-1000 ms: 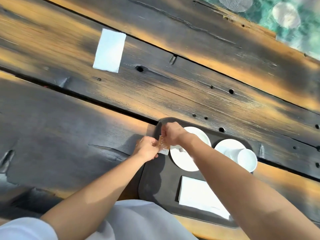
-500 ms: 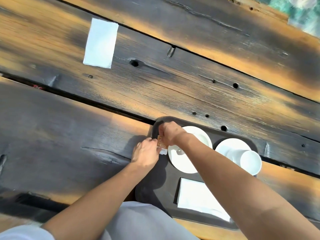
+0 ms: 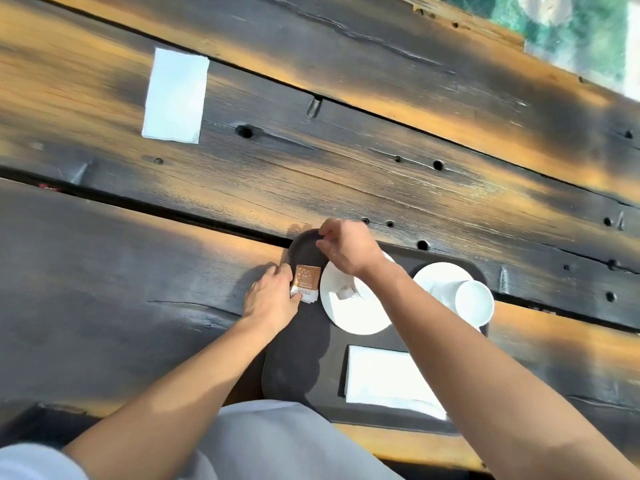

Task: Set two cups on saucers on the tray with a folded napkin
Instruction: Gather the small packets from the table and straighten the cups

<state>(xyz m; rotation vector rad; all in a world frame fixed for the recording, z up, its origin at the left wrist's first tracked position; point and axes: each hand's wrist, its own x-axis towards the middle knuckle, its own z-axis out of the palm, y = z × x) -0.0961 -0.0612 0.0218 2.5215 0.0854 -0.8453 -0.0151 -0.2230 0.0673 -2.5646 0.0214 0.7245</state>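
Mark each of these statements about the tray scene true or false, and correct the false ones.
1. The left hand holds a brown packet at the tray's left edge. True.
2. Both saucers carry a cup. False: a cup shows only on the right saucer; the left saucer shows none, though the right hand covers part of it.
3. A white napkin lies on the tray, nearer the person than the saucers. True.
4. The second napkin also lies on the tray. False: it lies on the wooden table, far off to the left.
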